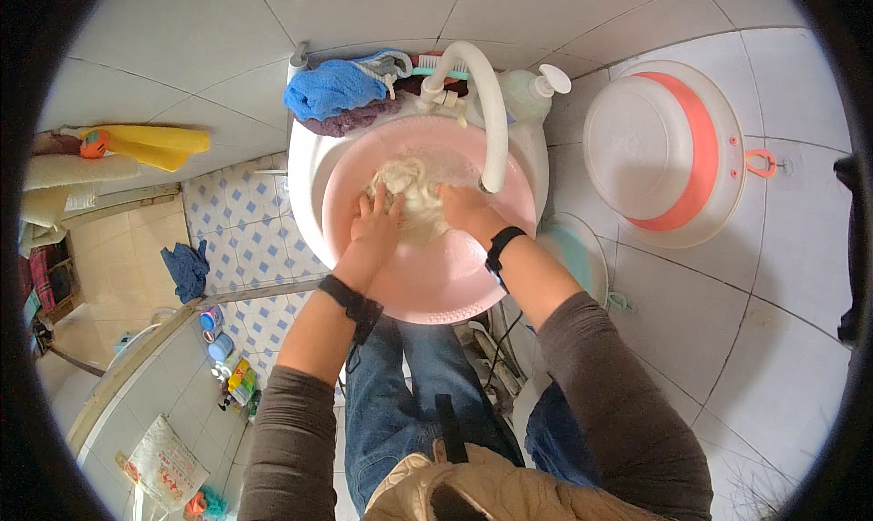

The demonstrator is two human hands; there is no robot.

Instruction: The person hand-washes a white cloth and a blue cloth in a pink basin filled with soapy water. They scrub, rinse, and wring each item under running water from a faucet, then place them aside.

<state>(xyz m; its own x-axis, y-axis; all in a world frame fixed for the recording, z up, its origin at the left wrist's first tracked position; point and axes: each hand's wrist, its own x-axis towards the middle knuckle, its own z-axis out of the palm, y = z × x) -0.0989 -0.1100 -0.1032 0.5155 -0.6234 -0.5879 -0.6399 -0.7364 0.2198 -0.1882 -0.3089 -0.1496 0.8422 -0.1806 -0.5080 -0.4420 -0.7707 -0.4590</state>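
A pink plastic basin [436, 282] sits in the white washbasin [305, 207], with shallow water in it. Wet cream-coloured cloth [409, 176] lies bunched in the water. My left hand [377, 224] rests on the cloth's left side, fingers spread over it. At the right side, my right hand [468, 211] has its fingers curled in on the cloth; the fingertips are partly hidden. The white curved faucet spout [494, 112] arches over the basin, and its end is close above my right hand.
Behind the basin lie a blue cloth [334, 88], a scrubbing brush [443, 67] and a pump bottle [528, 95]. On the right wall hangs a white-and-coral collapsible basin [655, 153]; a pale green basin [573, 255] stands below it. Several bottles [235, 378] are at lower left.
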